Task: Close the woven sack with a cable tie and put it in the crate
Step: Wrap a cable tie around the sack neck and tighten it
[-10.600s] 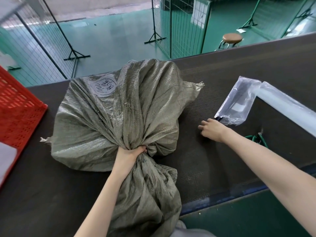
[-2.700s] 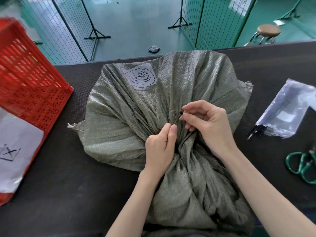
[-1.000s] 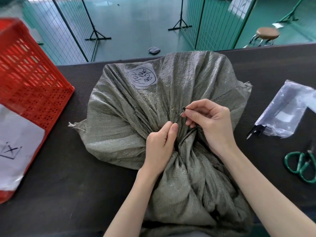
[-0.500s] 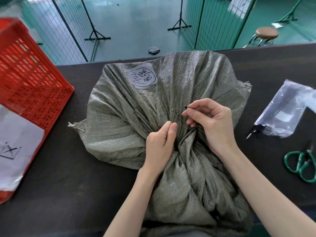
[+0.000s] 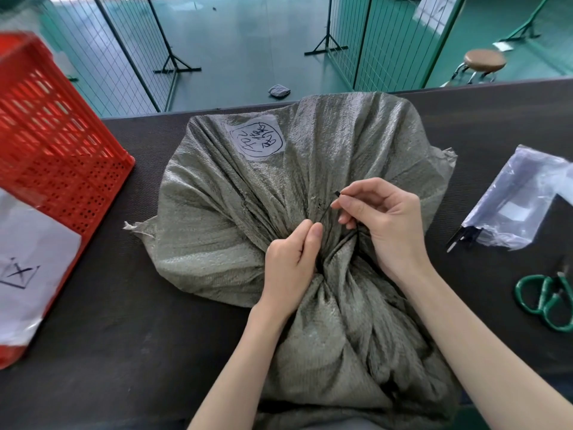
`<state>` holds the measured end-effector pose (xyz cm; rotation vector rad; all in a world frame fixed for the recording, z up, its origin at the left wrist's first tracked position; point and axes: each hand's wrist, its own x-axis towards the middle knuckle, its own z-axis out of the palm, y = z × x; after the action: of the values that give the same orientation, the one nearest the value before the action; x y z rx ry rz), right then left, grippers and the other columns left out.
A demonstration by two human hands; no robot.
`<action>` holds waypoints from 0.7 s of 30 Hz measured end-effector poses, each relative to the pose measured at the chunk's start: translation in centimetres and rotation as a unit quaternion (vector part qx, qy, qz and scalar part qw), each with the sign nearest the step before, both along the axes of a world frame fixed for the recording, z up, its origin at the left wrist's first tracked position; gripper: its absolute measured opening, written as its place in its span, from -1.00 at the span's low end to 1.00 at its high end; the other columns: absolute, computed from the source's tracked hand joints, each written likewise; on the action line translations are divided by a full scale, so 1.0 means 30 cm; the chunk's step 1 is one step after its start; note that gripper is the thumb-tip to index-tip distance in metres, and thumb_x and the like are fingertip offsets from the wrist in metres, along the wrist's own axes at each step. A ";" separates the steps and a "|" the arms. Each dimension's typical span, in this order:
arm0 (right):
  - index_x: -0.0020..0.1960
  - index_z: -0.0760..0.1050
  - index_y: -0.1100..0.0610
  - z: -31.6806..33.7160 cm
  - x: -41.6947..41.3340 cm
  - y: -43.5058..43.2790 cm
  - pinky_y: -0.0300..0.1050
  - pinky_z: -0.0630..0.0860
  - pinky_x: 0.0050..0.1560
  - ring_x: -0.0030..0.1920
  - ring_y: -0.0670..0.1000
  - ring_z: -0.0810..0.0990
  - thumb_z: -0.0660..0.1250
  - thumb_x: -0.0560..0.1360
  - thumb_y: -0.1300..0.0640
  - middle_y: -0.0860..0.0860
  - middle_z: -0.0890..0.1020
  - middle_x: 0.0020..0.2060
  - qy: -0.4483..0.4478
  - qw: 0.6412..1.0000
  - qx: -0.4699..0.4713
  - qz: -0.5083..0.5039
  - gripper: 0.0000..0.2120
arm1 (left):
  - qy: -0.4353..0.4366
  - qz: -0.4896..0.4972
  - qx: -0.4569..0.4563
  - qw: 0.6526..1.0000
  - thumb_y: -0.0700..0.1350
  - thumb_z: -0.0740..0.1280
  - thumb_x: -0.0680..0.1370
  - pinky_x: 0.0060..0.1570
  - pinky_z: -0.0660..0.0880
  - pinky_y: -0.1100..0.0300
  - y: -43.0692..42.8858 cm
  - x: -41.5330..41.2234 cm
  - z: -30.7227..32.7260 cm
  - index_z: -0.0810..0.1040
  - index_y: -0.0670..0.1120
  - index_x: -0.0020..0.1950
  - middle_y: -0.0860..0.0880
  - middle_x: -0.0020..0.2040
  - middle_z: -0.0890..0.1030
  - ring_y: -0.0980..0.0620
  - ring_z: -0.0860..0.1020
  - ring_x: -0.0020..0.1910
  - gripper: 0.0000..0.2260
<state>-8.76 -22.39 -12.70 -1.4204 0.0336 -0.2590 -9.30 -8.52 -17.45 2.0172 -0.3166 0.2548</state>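
So far the sack (image 5: 310,181) lies mid-tabletop, neck bunched in the left hand (image 5: 291,259)'s clenched grip. The right hand (image 5: 381,218) pinches the tie (image 5: 328,209) looped there, seemingly not yet cinched. The crate (image 5: 55,144) waits left.

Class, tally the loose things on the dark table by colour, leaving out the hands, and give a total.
Grey-green: 1, the woven sack
Red: 1, the crate
Green: 1, the scissors
Clear: 1, the plastic bag
Black: 1, the cable tie
Total: 5
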 end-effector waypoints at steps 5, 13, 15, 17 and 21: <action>-0.18 0.54 0.19 -0.002 0.001 -0.002 -0.28 0.48 -0.40 -0.45 -0.06 0.54 0.38 0.42 0.40 0.02 0.68 -0.38 -0.001 1.000 -0.017 0.013 -0.86 | 0.004 -0.002 -0.004 1.000 0.10 0.07 0.57 -0.44 0.34 -0.06 0.000 0.000 0.001 0.28 -0.06 -0.27 -0.18 -0.51 0.37 -0.18 0.34 -0.50 -0.70; -0.18 0.55 0.18 0.000 -0.002 -0.001 -0.28 0.48 -0.39 -0.44 -0.06 0.54 0.37 0.42 0.40 0.02 0.68 -0.37 -0.001 1.000 -0.015 0.015 -0.86 | 0.005 -0.007 -0.003 1.000 0.09 0.08 0.57 -0.44 0.32 -0.05 0.000 0.001 0.002 0.28 -0.05 -0.28 -0.16 -0.52 0.35 -0.16 0.32 -0.50 -0.70; -0.19 0.55 0.18 0.001 -0.002 0.000 -0.28 0.48 -0.40 -0.44 -0.06 0.54 0.37 0.42 0.40 0.02 0.68 -0.37 -0.001 1.000 -0.019 0.017 -0.85 | 0.006 -0.007 -0.003 1.000 0.09 0.08 0.57 -0.44 0.32 -0.05 0.001 0.002 0.002 0.28 -0.05 -0.28 -0.16 -0.52 0.35 -0.16 0.33 -0.50 -0.70; -0.19 0.55 0.18 0.002 -0.003 0.002 -0.29 0.47 -0.40 -0.45 -0.07 0.54 0.37 0.42 0.41 0.01 0.68 -0.38 0.000 0.999 -0.024 0.021 -0.85 | 0.007 -0.007 -0.003 1.000 0.09 0.08 0.57 -0.44 0.33 -0.06 0.002 0.002 0.002 0.28 -0.05 -0.28 -0.17 -0.51 0.35 -0.17 0.33 -0.49 -0.70; -0.18 0.55 0.18 0.001 -0.004 0.000 -0.30 0.47 -0.40 -0.45 -0.09 0.55 0.38 0.41 0.41 0.00 0.68 -0.38 0.005 0.998 -0.047 0.034 -0.85 | 0.008 -0.008 -0.004 1.000 0.09 0.08 0.57 -0.44 0.33 -0.06 0.002 0.002 0.004 0.28 -0.04 -0.28 -0.17 -0.51 0.36 -0.16 0.34 -0.50 -0.71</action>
<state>-8.88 -22.40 -12.68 -1.5138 -0.0200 -0.1996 -9.26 -8.47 -17.34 2.0068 -0.3214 0.2304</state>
